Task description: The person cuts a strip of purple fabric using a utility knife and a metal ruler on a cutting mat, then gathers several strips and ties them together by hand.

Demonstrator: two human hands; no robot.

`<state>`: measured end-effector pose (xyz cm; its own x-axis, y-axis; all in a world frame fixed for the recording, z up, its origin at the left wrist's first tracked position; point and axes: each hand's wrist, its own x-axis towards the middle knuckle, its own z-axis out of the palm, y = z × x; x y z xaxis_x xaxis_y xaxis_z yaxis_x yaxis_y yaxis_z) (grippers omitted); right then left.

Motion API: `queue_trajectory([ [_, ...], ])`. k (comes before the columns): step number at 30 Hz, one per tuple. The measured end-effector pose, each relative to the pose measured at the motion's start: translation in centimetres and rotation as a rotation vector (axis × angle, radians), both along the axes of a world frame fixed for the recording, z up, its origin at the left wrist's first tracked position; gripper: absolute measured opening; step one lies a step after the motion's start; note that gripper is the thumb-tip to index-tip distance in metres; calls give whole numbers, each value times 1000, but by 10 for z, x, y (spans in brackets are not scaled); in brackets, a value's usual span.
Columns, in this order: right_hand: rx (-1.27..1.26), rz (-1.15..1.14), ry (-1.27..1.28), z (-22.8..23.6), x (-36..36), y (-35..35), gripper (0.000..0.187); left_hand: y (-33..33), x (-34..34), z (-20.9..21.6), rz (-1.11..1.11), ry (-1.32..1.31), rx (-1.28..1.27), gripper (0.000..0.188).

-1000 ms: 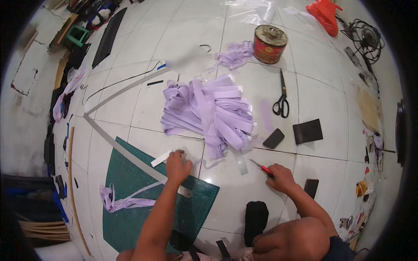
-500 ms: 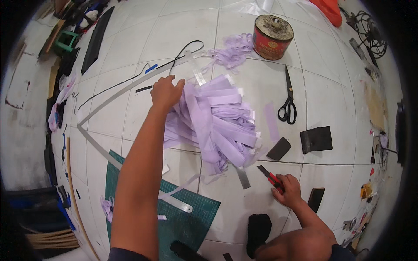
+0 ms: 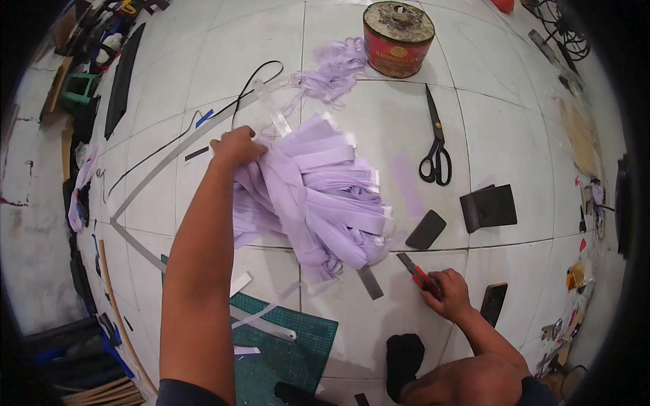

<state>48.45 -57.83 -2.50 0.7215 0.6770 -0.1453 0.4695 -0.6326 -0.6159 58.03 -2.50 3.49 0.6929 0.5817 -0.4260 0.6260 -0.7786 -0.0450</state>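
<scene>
A heap of lavender fabric strips (image 3: 325, 196) with white ends lies fanned out on the tiled floor. My left hand (image 3: 235, 147) is closed at the upper left of the heap, its fingers and thumb on a strip's edge; the fingertips are partly hidden. At the lower right my right hand (image 3: 449, 294) grips a red and black utility knife (image 3: 426, 282), its blade pointing up and left. A short grey metal strip (image 3: 370, 282) lies between the heap and the knife. Just above the knife rests a dark rounded block (image 3: 426, 230).
Black scissors (image 3: 437, 142), a black folded wallet-like piece (image 3: 489, 207) and a phone (image 3: 493, 303) lie on the right. Beyond the heap are tangled lavender scraps (image 3: 332, 71) and a round red tin (image 3: 398, 42). A green cutting mat (image 3: 291, 352) and metal ruler (image 3: 267, 326) lie near my feet.
The whole view has shifted, so most floor items appear farther left and higher. My left hand's fingers have bent down at the heap's edge. My right hand still holds the utility knife.
</scene>
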Motion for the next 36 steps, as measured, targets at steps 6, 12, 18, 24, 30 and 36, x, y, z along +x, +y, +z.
queue_trajectory([
  [6, 18, -2, 32, 3, 3, 0, 44, -2, 3, -5, 15, 23, -93, 56],
  [12, 102, -8, 34, 6, 4, 7, 46, -7, -2, 9, -44, -16, -29, 53],
  [18, 335, -109, -16, 22, 4, 12, 47, -32, -16, 66, -206, -366, -325, 42],
  [24, 596, 101, -171, 66, 29, 114, 97, -91, -84, 169, -433, -480, -649, 33],
  [30, 418, 429, 490, 157, 24, 204, 97, -165, -171, 276, -602, -437, -738, 28],
  [36, 466, 583, 796, 150, -74, 216, 52, -149, -258, 307, -412, -671, -952, 32],
])
